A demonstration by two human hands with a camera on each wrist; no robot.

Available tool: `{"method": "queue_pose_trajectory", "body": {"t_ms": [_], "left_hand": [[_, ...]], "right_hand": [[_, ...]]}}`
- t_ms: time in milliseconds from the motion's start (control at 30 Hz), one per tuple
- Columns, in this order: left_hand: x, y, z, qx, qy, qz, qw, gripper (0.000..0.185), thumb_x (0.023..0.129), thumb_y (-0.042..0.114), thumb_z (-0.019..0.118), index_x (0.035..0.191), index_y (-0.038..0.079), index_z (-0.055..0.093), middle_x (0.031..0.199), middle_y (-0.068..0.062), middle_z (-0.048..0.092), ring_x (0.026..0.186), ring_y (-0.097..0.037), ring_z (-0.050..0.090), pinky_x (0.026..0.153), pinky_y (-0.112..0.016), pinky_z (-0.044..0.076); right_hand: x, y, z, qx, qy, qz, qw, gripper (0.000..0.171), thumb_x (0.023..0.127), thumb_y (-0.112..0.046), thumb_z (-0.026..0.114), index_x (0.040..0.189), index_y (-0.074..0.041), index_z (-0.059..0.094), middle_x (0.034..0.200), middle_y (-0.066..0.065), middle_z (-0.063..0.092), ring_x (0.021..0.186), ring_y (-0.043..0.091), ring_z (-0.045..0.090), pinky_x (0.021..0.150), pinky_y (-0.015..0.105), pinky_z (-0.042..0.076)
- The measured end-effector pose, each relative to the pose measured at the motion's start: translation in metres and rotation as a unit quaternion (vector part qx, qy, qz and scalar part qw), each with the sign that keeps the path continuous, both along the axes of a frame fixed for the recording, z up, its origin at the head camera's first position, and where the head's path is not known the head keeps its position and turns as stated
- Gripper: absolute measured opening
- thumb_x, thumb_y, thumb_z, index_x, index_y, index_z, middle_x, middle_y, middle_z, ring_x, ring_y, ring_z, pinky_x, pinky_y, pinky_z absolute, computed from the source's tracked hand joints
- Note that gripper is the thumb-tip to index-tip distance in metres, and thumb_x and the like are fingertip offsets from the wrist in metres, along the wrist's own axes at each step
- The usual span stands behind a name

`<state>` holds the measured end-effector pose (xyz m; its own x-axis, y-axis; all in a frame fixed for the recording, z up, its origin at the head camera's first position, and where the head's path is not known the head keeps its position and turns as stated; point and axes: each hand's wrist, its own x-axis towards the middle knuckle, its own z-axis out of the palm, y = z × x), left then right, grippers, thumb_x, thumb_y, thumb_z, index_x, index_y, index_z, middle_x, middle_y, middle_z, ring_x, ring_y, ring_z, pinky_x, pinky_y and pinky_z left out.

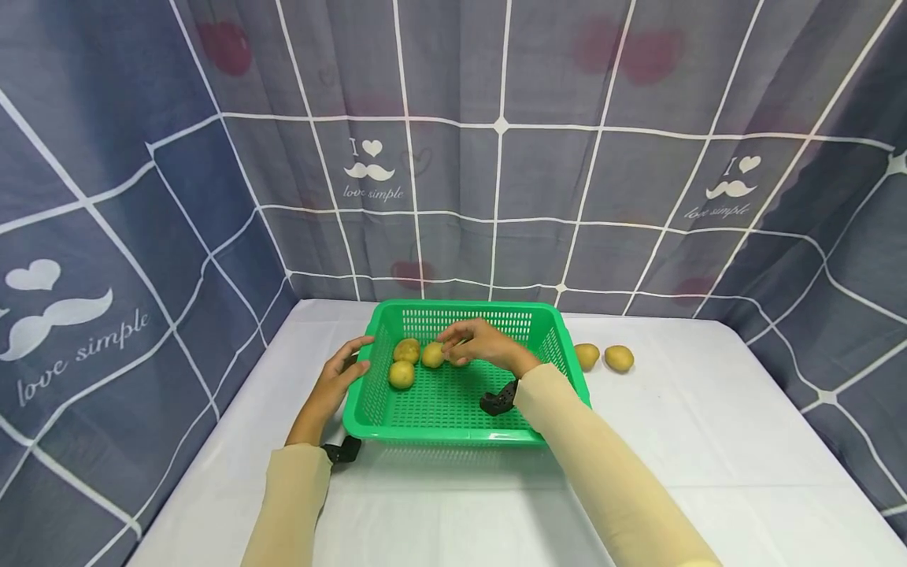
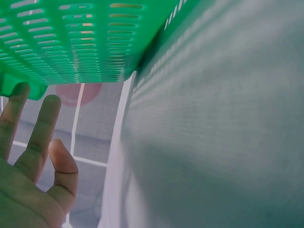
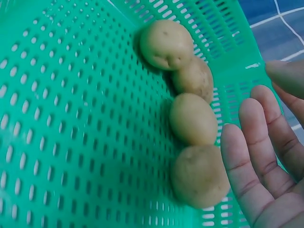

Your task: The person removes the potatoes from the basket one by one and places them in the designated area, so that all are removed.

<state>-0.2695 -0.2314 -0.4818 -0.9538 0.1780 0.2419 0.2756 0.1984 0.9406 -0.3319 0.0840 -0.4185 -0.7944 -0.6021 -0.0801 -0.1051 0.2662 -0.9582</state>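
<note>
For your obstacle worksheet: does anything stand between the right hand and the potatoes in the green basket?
Nothing visible does. The right hand hangs open inside the basket, right beside the row of four potatoes, with only bare basket floor around them.

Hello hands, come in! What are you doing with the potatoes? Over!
Left hand open, resting on green plastic basket edge. Right hand open over four yellow-brown potatoes inside. Two loose potatoes on white table. Nothing blocking.

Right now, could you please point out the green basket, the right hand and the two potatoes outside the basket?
green basket (image 1: 368, 409), head view, left rim.
right hand (image 1: 482, 343), head view, back of hand.
two potatoes (image 1: 619, 358), head view, right one's middle.
</note>
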Motion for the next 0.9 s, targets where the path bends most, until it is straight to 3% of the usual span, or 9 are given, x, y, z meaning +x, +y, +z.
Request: {"method": "queue_pose_trajectory", "body": {"t_ms": [100, 200, 433, 733, 900], "left_hand": [[0.0, -0.001, -0.001, 0.0, 0.005, -0.001, 1.0, 0.051, 0.11, 0.01, 0.052, 0.158, -0.004, 0.046, 0.169, -0.027, 0.036, 0.148, -0.047, 0.042, 0.103, -0.019, 0.043], [0.0, 0.0, 0.0, -0.001, 0.011, -0.006, 0.9999, 0.051, 0.11, 0.01, 0.052, 0.158, -0.005, 0.045, 0.168, -0.029, 0.036, 0.146, -0.048, 0.043, 0.104, -0.021, 0.044], [-0.003, 0.0, 0.0, 0.003, 0.012, -0.007, 0.9999, 0.051, 0.11, 0.009, 0.052, 0.158, -0.005, 0.045, 0.168, -0.028, 0.036, 0.145, -0.047, 0.044, 0.105, -0.021, 0.044], [-0.002, 0.001, -0.001, 0.004, 0.0, -0.001, 1.0, 0.051, 0.11, 0.01, 0.052, 0.158, -0.003, 0.046, 0.167, -0.027, 0.038, 0.146, -0.046, 0.045, 0.107, -0.029, 0.045], [-0.001, 0.0, 0.001, -0.001, -0.001, 0.003, 1.0, 0.051, 0.11, 0.011, 0.053, 0.158, -0.003, 0.047, 0.168, -0.026, 0.038, 0.146, -0.047, 0.044, 0.114, -0.045, 0.043]], "right_hand": [[0.001, -0.008, 0.0, 0.006, -0.002, -0.002, 1.0, 0.04, 0.102, 0.003, 0.065, 0.142, 0.01, 0.063, 0.124, 0.025, 0.07, 0.109, 0.046, 0.066, 0.103, 0.063, 0.053], [0.001, -0.015, 0.001, 0.011, -0.008, -0.002, 1.0, 0.041, 0.103, 0.001, 0.066, 0.143, 0.01, 0.062, 0.123, 0.022, 0.071, 0.121, 0.05, 0.064, 0.107, 0.064, 0.052], [0.0, -0.027, -0.001, 0.006, -0.015, 0.0, 1.0, 0.041, 0.104, 0.002, 0.064, 0.144, 0.011, 0.06, 0.131, 0.031, 0.067, 0.121, 0.046, 0.066, 0.109, 0.062, 0.051], [-0.002, -0.037, -0.007, 0.01, -0.02, -0.021, 1.0, 0.039, 0.102, 0.001, 0.065, 0.141, 0.006, 0.066, 0.115, 0.015, 0.073, 0.1, 0.021, 0.07, 0.106, 0.058, 0.054], [-0.003, -0.045, -0.01, 0.011, -0.023, -0.017, 1.0, 0.041, 0.101, 0.001, 0.068, 0.141, 0.006, 0.066, 0.122, 0.019, 0.071, 0.099, 0.018, 0.069, 0.105, 0.055, 0.056]]}}
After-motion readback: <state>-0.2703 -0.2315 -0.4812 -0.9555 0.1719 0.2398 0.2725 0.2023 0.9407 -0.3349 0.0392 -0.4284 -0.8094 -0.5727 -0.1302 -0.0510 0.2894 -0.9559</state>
